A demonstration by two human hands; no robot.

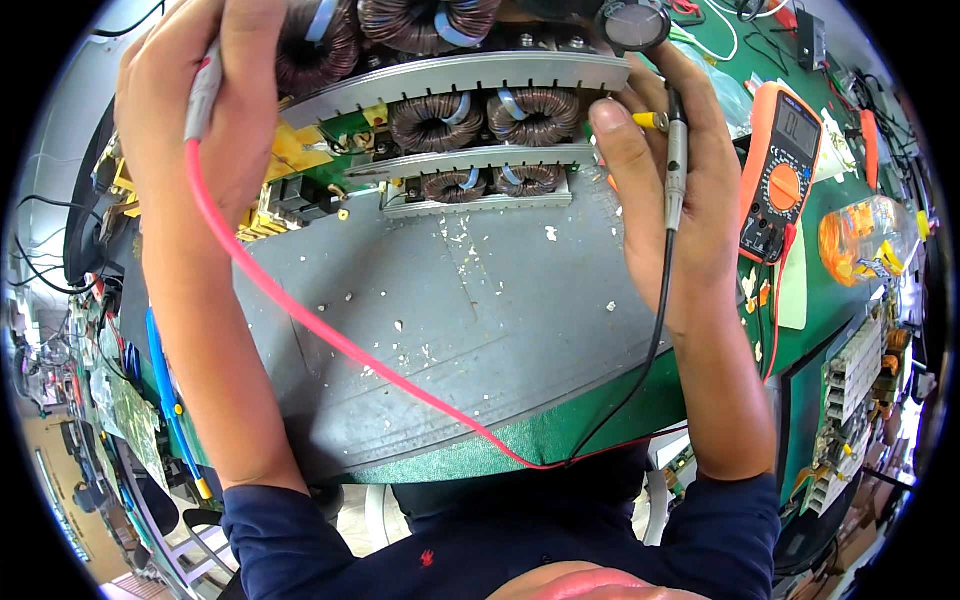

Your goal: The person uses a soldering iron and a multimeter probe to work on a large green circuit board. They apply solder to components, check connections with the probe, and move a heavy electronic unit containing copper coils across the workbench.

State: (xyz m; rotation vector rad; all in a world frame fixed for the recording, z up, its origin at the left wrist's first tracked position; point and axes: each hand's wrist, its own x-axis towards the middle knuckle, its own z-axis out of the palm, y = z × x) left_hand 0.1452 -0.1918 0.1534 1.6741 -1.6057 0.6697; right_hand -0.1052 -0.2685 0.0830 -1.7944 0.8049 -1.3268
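A: Two probes were in use. Left hand was closed around the red probe; right hand pinched the black probe against the upright power board, beside the toroid coils.

B: Risk?

A: Judged that a slipped tip could bridge neighbouring joints among the tightly packed parts. The red lead lay slack over the grey plate and might snag.

B: Unclear points?

A: Both tips were hidden, so contact was unconfirmed. The multimeter sat right of the board, its screen unreadable. The board's top was cut off.
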